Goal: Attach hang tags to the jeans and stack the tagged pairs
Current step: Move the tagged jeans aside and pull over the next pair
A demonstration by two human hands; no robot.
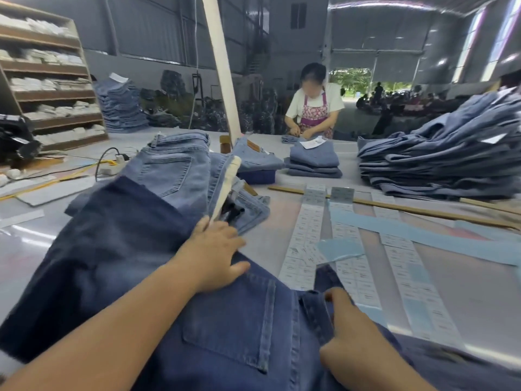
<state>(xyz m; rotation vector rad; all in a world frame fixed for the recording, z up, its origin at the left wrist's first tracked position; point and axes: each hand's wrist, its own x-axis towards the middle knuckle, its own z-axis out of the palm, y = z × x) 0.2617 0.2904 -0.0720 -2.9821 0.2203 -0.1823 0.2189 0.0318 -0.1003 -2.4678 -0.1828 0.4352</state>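
Warehouse hall, long grey table (465, 306); bare table at 9 o'clock. Big jeans pile (439, 165) at 2 o'clock near the far edge. Dark jeans (225, 320) at 6 o'clock, waistband overhanging the near edge; lighter jeans (174, 165) at 11 o'clock. Tag strips (307, 230) at 1 o'clock, just beside the dark pair. Left hand (214, 258) flat on dark jeans, fingers spread. Right hand (358, 342) pinches the waistband.
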